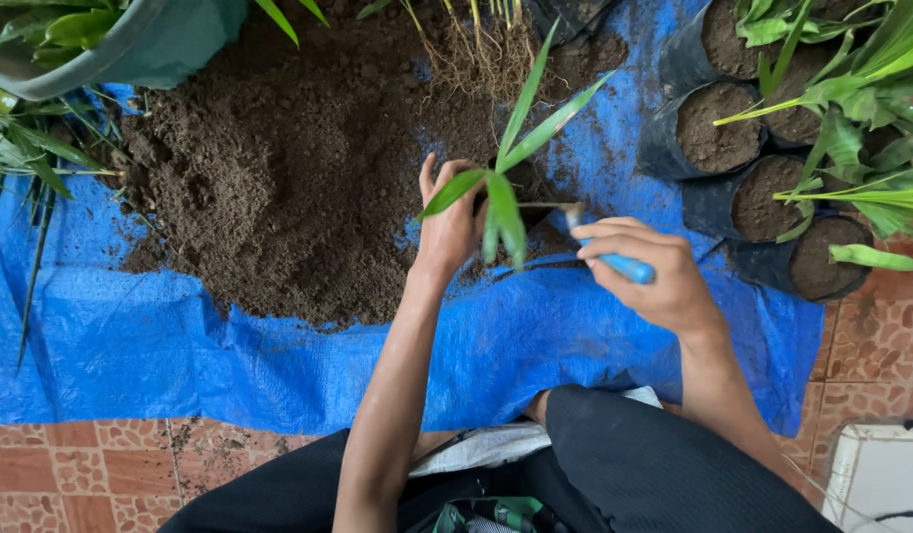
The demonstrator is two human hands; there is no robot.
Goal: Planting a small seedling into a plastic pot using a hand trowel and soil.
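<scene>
— What's in hand?

— Potting, I'd judge. The left hand [448,229] grips a green seedling [501,188] upright; the right hand [646,271], closed on a blue-handled trowel [614,259], sits just beside it.

— Next?

— Probably packing soil [288,168] from beyond the left hand around the roots.

— Hidden?

— The pot, behind leaves and fingers.

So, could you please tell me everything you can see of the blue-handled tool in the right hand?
The small blue-handled trowel lies in the right hand, fingers curled over its smooth, plastic-looking handle. A thin shaft runs up-left to a soil-caked blade tip beside the green seedling, over the blue tarpaulin. The blade is mostly hidden.
</scene>
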